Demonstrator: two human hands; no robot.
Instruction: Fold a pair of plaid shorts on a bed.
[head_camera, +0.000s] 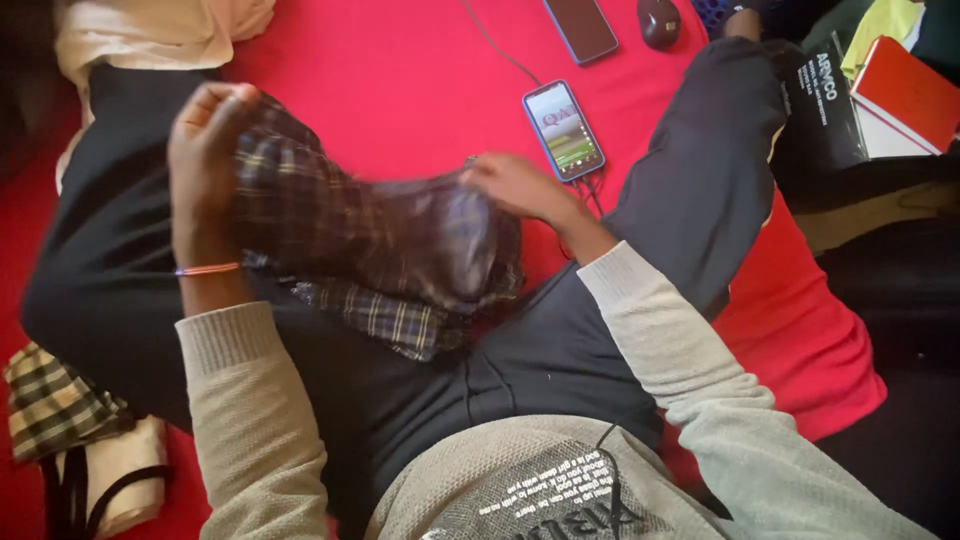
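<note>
Clearly gripping a plaid cloth (380, 250) over the lap: left hand (205, 165) bunching one end, right hand (515, 185) pinching the other. Could probably snag the cable (500, 50) and drag the phone (563, 130) nearby.

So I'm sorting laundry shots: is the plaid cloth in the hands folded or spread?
Neither fully: the plaid cloth is bunched and rumpled between the left hand and right hand.

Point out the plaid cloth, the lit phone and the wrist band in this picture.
plaid cloth (370, 240), head view, on its bunched middle.
lit phone (563, 130), head view, on its screen.
wrist band (208, 268), head view, on the strand across the left wrist.
</note>
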